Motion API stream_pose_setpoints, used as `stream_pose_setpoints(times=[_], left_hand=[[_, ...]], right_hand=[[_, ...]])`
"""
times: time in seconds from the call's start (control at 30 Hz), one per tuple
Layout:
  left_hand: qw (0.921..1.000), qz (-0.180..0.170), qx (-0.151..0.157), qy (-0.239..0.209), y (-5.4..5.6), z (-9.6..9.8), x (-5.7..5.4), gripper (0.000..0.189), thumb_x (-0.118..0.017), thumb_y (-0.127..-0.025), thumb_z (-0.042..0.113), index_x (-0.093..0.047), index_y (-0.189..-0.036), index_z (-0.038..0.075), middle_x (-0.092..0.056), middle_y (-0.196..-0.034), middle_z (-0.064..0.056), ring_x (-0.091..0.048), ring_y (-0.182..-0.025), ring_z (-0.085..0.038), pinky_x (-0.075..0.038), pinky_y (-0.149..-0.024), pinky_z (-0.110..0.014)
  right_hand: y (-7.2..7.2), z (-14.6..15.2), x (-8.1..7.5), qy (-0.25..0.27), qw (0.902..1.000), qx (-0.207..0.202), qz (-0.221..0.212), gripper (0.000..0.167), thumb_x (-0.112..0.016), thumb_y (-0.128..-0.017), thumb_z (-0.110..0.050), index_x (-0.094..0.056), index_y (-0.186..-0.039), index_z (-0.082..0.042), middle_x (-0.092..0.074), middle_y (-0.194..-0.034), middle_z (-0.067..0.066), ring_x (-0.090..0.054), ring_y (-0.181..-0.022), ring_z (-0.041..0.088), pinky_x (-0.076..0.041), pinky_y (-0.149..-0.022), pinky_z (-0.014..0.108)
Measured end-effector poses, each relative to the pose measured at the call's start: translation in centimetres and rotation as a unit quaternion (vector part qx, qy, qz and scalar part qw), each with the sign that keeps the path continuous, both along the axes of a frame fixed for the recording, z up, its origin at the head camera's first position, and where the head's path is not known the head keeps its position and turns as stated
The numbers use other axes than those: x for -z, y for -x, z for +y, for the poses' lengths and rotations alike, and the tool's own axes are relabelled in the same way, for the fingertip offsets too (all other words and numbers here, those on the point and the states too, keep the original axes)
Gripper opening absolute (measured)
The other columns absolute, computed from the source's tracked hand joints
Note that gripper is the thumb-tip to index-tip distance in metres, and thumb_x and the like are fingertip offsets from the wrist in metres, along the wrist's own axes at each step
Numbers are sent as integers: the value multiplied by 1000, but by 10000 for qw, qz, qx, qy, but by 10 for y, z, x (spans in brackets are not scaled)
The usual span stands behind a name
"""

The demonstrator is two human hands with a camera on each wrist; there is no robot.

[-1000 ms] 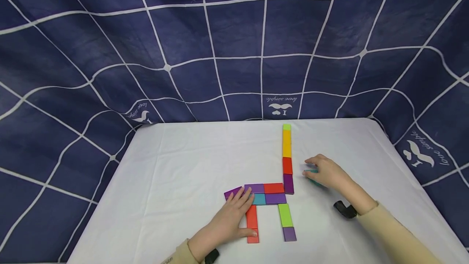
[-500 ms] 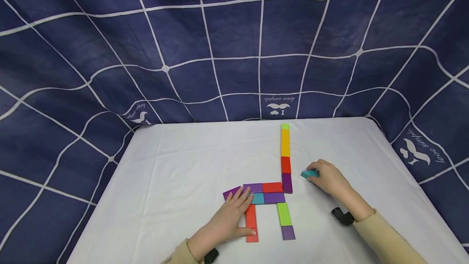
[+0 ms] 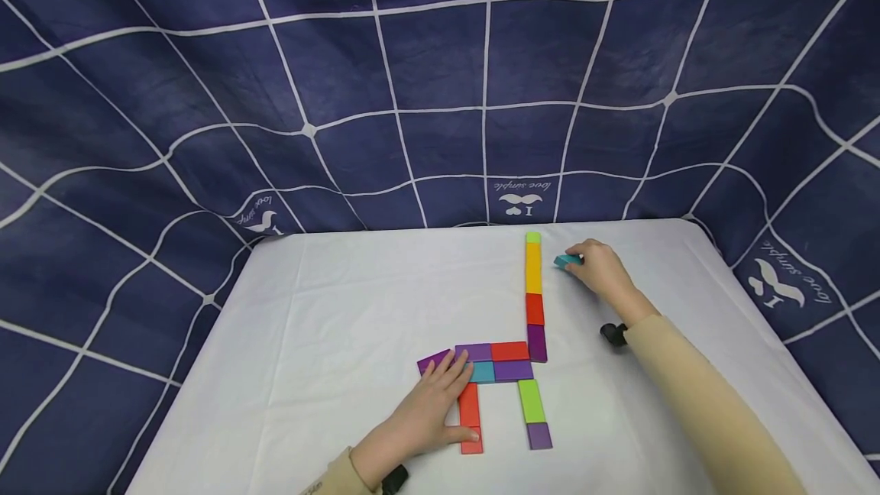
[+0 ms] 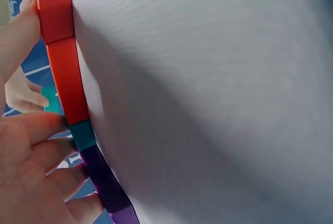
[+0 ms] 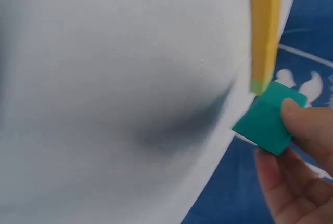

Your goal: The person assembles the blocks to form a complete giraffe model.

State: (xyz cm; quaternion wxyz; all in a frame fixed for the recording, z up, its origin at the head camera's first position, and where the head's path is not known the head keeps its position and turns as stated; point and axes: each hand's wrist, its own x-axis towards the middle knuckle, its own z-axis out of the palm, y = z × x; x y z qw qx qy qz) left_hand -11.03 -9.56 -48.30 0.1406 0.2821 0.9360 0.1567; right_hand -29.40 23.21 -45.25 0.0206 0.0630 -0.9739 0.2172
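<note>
My right hand (image 3: 601, 270) pinches a teal block (image 3: 565, 260) between thumb and fingers, above the table to the right of a column's far end. That column runs away from me: a purple block (image 3: 537, 343), a red block (image 3: 535, 308), a yellow stretch (image 3: 533, 267) and a light green piece (image 3: 532, 237). My left hand (image 3: 429, 407) lies with fingers extended over the left side of the block figure. In the left wrist view its fingertips touch a teal block (image 4: 83, 134) and a purple block (image 4: 105, 178), while the thumb rests by a red block (image 4: 54, 13).
The figure's body includes a red block (image 3: 509, 351) and a purple block (image 3: 512, 370). Below it stands a leg of a light green block (image 3: 532, 401) and a small purple block (image 3: 539, 435). White cloth covers the table (image 3: 344, 289); a blue gridded curtain (image 3: 440, 143) hangs behind.
My right hand has lifted the teal block and carried it away from me, from beside the red block to near the column's far end. The left hand has stayed in place.
</note>
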Motion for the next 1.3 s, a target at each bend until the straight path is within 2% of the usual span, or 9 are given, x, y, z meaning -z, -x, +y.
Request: stream_pose_setpoints(times=[0.2, 0.43, 0.5, 0.6, 0.7, 0.77, 0.83, 1.0, 1.3], left_hand=[[10000, 11, 8, 9, -1, -1, 0, 96, -71, -81, 58, -32, -154, 8, -23, -164, -8, -19, -152, -31, -25, -120, -54], [10000, 40, 31, -31, -1, -2, 0, 96, -70, -82, 58, -32, -154, 8, -24, -164, -8, -19, -152, -32, -26, -119, -54], [10000, 29, 33, -42, -1, -2, 0, 96, -70, -82, 58, -32, -154, 8, -24, -164, -8, -19, -152, -32, -25, -119, -55], [10000, 33, 38, -44, -1, -2, 1, 96, -71, -82, 58, -32, -154, 8, -24, -164, -8, -19, -152, -32, -26, -119, -54], [10000, 30, 29, -24, -1, -2, 1, 97, -71, -81, 59, -32, -154, 8, -24, -164, -8, -19, -152, -31, -26, -120, -54], [10000, 30, 34, -22, -1, -3, 1, 97, -70, -81, 59, -32, -154, 8, -24, -164, -8, -19, -152, -31, -26, -120, -54], [10000, 62, 50, -8, -1, -4, 1, 96, -70, -82, 59, -32, -154, 8, -25, -164, -8, -20, -152, -32, -26, -119, -54], [9999, 114, 35, 73, 0, -5, 0, 96, -70, -81, 59, -32, -154, 8, -24, -164, -8, -20, -152, -32, -26, -119, -54], [9999, 117, 53, 80, 1, -4, 1, 97, -69, -82, 60, -32, -154, 9, -24, -164, -7, -19, -152, -31, -26, -120, -53]], right_hand=[[30, -7, 2, -189, 9997, -15, 167, 33, -68, -90, -3, -65, -121, 8, -61, -123, 28, -59, -114, 41, -48, -103, 52], [46, -9, 17, -469, 9988, -143, -86, 35, -63, -93, -2, -61, -126, 8, -59, -125, 27, -59, -115, 40, -46, -106, 51], [46, -10, 19, -420, 9990, -114, -131, 37, -63, -93, -1, -60, -128, 8, -58, -128, 28, -58, -118, 42, -45, -107, 51], [45, -10, 18, -234, 9997, 33, 87, 36, -64, -92, -2, -61, -127, 7, -56, -131, 29, -55, -121, 44, -43, -107, 53], [38, -12, 15, -166, 9988, 115, 448, 32, -64, -91, -2, -64, -121, 8, -58, -126, 29, -58, -116, 44, -47, -104, 53], [32, -16, 12, -241, 9983, 99, 518, 30, -64, -91, -3, -65, -119, 9, -59, -121, 28, -60, -112, 43, -49, -100, 52], [26, -21, 11, -376, 9987, 12, 357, 32, -63, -91, -5, -64, -119, 11, -59, -120, 29, -60, -109, 42, -51, -98, 52], [16, -33, 13, -818, 9963, -205, -187, 47, -62, -92, -12, -55, -130, 15, -49, -134, 34, -50, -117, 47, -46, -103, 54], [23, -34, 20, -488, 9987, -55, -102, 54, -56, -98, -19, -45, -141, 12, -40, -142, 30, -40, -124, 48, -42, -107, 55]])
